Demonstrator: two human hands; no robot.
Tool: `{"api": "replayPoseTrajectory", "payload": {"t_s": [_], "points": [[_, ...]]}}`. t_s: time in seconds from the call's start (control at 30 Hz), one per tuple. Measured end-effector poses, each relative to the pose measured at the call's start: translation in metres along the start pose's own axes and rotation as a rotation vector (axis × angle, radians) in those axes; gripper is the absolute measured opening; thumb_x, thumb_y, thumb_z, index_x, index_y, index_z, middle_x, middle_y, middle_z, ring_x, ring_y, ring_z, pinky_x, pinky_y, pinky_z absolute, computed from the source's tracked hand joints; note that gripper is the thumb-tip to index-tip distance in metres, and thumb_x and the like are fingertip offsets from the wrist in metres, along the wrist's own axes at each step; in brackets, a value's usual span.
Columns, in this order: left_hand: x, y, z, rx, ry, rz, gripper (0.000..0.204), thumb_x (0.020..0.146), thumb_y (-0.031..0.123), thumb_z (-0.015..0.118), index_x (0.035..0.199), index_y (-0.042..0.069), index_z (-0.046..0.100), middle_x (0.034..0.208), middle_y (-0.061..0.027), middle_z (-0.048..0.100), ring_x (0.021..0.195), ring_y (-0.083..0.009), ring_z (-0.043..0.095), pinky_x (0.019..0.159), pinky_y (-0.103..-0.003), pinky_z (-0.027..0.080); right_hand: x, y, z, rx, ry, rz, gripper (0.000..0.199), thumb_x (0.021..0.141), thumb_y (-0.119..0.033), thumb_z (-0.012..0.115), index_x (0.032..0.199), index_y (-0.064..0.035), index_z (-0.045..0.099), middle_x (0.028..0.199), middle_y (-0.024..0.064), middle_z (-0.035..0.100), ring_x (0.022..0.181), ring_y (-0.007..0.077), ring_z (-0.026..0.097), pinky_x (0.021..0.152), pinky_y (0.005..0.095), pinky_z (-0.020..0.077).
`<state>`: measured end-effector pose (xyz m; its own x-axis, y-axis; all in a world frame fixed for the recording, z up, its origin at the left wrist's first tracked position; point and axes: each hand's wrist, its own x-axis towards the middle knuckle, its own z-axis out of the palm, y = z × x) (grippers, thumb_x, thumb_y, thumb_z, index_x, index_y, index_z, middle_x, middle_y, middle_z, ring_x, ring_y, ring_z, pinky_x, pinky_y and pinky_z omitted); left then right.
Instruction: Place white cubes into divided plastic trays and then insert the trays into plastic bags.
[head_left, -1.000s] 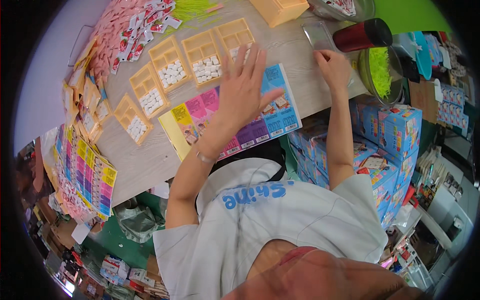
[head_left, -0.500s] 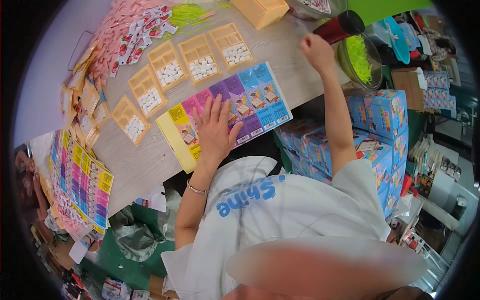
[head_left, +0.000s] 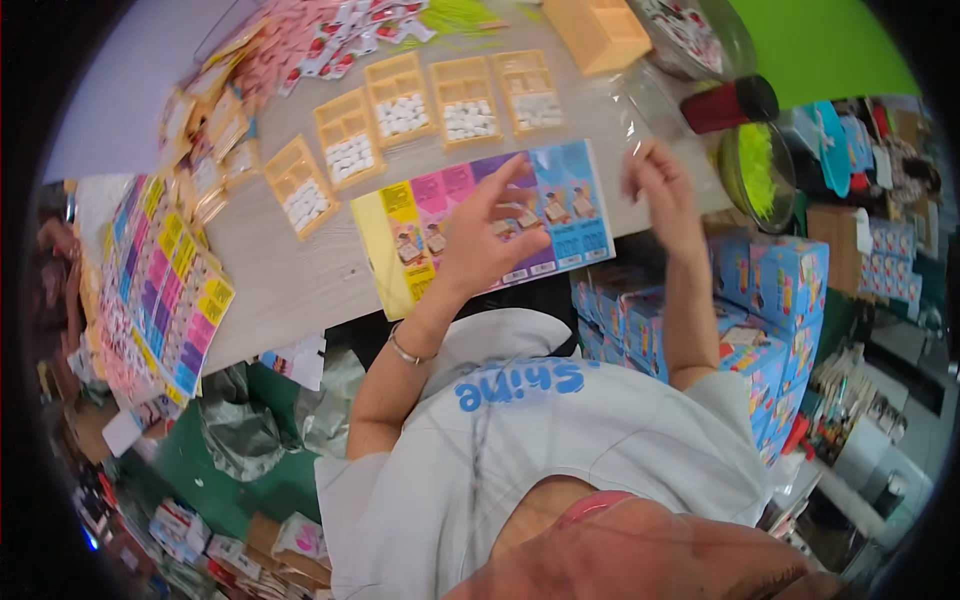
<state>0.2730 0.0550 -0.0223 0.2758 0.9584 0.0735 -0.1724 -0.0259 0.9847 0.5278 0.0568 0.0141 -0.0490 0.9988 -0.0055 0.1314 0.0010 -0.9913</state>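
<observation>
My left hand (head_left: 490, 230) hovers over a printed sheet of coloured label panels (head_left: 575, 215), its fingers spread and nothing seen in them. The sheet lies flat at the table's near edge, with yellow, pink, purple and blue strips. Just right of the sheet is my right hand (head_left: 662, 195), its fingers curled together and partly blurred. A shiny clear plastic piece (head_left: 632, 105) lies by its fingertips; whether they grip it I cannot make out. Behind the sheet, several cream compartment trays (head_left: 465, 72) stand in an arc, each with white pieces (head_left: 468, 120).
Beyond my right hand are a dark red cup (head_left: 720, 105) and a bowl of green shreds (head_left: 757, 170). A cream box (head_left: 600, 35) stands at the back. Printed sheets (head_left: 175, 280) are stacked at left, with pink packets (head_left: 275, 50) behind. Blue boxes (head_left: 770, 280) are piled below the right edge.
My left hand has risen from the sheet and moved right across it. My right hand has drawn back toward me from beside the cup. The whole view has shifted.
</observation>
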Motion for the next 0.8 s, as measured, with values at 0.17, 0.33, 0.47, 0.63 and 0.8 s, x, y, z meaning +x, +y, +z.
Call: {"api": "replayPoseTrajectory", "payload": {"t_s": [0.17, 0.33, 0.47, 0.63, 0.8], "points": [[0.012, 0.000, -0.028, -0.155, 0.014, -0.279, 0.020, 0.096, 0.011, 0.071, 0.114, 0.003, 0.070, 0.098, -0.0021, 0.072, 0.082, -0.0084, 0.069, 0.076, -0.023, 0.055, -0.004, 0.025, 0.070, 0.448, -0.107, 0.209, 0.016, 0.106, -0.018, 0.049, 0.097, -0.0072, 0.057, 0.076, -0.0005, 0.058, 0.067, 0.0054, 0.051, 0.061, 0.0202, 0.0399], [0.013, -0.008, -0.052, -0.119, -0.035, -0.328, 0.028, 0.095, 0.009, 0.072, 0.122, 0.003, 0.067, 0.104, -0.0040, 0.073, 0.088, -0.0080, 0.068, 0.079, -0.023, 0.055, 0.002, 0.033, 0.065, 0.165, -0.129, 0.048, 0.007, 0.101, -0.009, 0.059, 0.107, -0.0044, 0.062, 0.085, 0.0001, 0.062, 0.072, 0.0059, 0.055, 0.063, 0.0222, 0.0455], [0.042, -0.013, -0.100, 0.781, 0.278, 0.092, 0.053, 0.092, 0.026, 0.075, 0.138, 0.006, 0.057, 0.128, -0.0119, 0.064, 0.114, -0.0227, 0.061, 0.098, -0.040, 0.048, 0.004, -0.003, -0.012, -0.785, 0.348, -0.334, 0.012, 0.089, 0.002, 0.073, 0.100, -0.0024, 0.074, 0.087, 0.0050, 0.064, 0.077, 0.0112, 0.062, 0.066, 0.0247, 0.0497], [0.087, -0.045, -0.119, 1.546, 0.280, 0.277, 0.071, 0.092, 0.053, 0.066, 0.148, 0.012, 0.049, 0.156, -0.0135, 0.042, 0.146, -0.0361, 0.034, 0.119, -0.061, 0.022, 0.011, 0.045, -0.078, -1.402, 0.439, -0.342, 0.011, 0.089, -0.011, 0.075, 0.100, -0.0098, 0.076, 0.085, 0.0055, 0.065, 0.075, 0.0207, 0.067, 0.064, 0.0323, 0.0520], [0.085, -0.052, -0.099, 1.442, 0.144, 0.054, 0.081, 0.088, 0.060, 0.066, 0.151, 0.014, 0.045, 0.159, -0.0150, 0.037, 0.148, -0.0378, 0.028, 0.118, -0.065, 0.019, 0.044, 0.100, -0.095, -1.381, 0.435, -0.257, 0.014, 0.091, -0.018, 0.071, 0.101, -0.0099, 0.075, 0.089, 0.0093, 0.066, 0.087, 0.0313, 0.065, 0.075, 0.0426, 0.0520]]}}
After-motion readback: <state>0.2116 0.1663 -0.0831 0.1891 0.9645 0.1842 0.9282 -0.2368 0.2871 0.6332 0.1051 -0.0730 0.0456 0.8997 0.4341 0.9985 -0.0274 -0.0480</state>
